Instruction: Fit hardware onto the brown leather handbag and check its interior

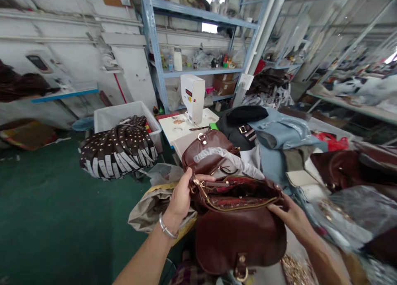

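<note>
We hold brown leather handbag [240, 235] low, in front of cluttered table [313, 124]; left hand [181, 196] clamped on zipper end, right hand [291, 219] gripping opposite side, mouth open. Second brown bag [211, 150] just behind.

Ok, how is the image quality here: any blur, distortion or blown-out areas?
Head view: wide-angle distortion bows the blue shelf rack; the right edge is smeared by blur; the window is blown out; the brown bag, left hand and right hand look reasonably sharp.
</note>
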Tool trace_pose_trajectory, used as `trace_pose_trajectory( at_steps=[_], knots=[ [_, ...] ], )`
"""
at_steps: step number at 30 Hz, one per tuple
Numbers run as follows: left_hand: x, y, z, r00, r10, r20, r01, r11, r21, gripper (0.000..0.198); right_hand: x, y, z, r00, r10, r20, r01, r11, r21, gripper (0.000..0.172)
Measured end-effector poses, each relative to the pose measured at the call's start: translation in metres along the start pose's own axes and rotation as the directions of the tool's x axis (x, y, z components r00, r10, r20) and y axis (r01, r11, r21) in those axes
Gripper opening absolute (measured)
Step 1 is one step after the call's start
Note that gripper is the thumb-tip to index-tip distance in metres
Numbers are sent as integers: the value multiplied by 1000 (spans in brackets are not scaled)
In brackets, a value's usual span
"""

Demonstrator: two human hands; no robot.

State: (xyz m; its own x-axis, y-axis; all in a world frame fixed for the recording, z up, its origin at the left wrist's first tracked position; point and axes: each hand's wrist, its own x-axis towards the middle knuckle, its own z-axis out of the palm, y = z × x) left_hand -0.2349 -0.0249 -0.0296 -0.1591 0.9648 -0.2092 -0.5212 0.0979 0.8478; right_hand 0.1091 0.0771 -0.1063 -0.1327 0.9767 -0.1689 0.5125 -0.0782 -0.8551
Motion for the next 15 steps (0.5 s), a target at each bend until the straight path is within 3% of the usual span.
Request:
trace_pose_trajectory(
  at_steps=[5,7,9,12,15],
  knots=[
    [29,17,-9,966,157,204,-222,908,356,69,-32,20,16,998,-52,-30,48,994,-102,54],
    [40,26,-11,947,154,283,-263,876,403,69,-46,23,21,998,-65,19,66,996,-60,56],
    [48,31,-12,933,145,330,-277,874,398,69,-58,26,23,992,-73,107,64,994,86,70],
    [55,33,-7,927,60,371,-185,932,312,69,-71,27,22,991,-46,125,22,982,187,89],
    [56,35,7,891,-66,449,-41,974,224,66,-77,17,20,995,-91,-32,90,996,-30,74]
  ],
)
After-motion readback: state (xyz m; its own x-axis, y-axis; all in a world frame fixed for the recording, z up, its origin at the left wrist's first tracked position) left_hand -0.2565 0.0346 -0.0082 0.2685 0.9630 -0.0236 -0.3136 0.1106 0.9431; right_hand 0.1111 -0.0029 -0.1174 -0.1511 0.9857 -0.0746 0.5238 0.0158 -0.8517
